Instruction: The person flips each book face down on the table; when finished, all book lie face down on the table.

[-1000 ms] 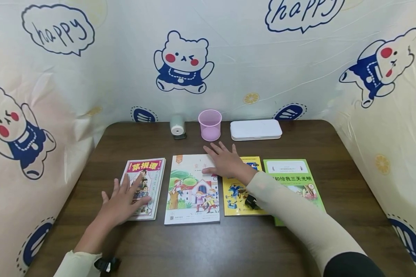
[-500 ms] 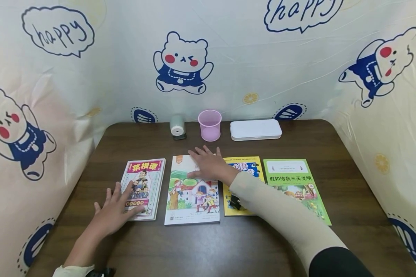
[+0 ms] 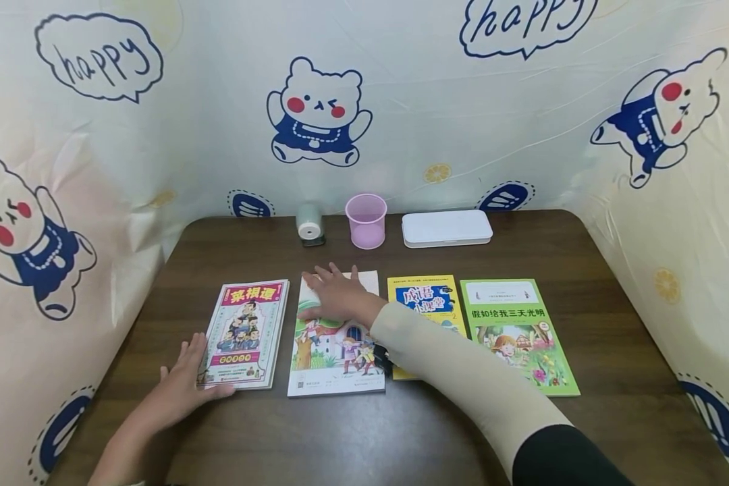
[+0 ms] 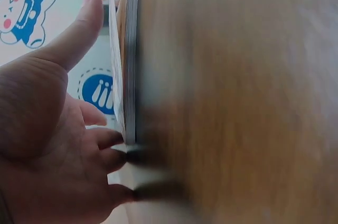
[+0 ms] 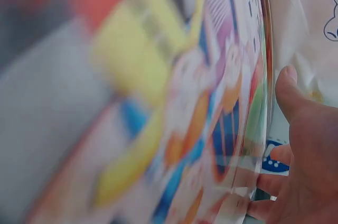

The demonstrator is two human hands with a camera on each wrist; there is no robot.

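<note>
My left hand (image 3: 182, 385) is at the lower left corner of a book with a pink title band (image 3: 249, 331), its fingers spread and thumb near the bottom edge. In the left wrist view, the fingertips (image 4: 119, 138) reach down beside the end of that book's page edge (image 4: 132, 65). Across the upper part of a white picture book (image 3: 334, 374) lies my right hand (image 3: 340, 297), fingers spread, holding nothing. The right wrist view has the same book's cover (image 5: 227, 92) close up and blurred, with the right hand (image 5: 311, 150) at its side.
Right of the white book lie a yellow book (image 3: 425, 297) and a green book (image 3: 522, 337), the yellow one partly under my right sleeve. Along the back stand a small pale green object (image 3: 309, 223), a pink cup (image 3: 366, 223) and a white flat case (image 3: 446, 228). A printed curtain (image 3: 219, 121) surrounds the table (image 3: 340, 439).
My right hand has slid left from the white book's right side to its upper left part. The left hand has drawn back down and left, uncovering the pink-titled book's cover.
</note>
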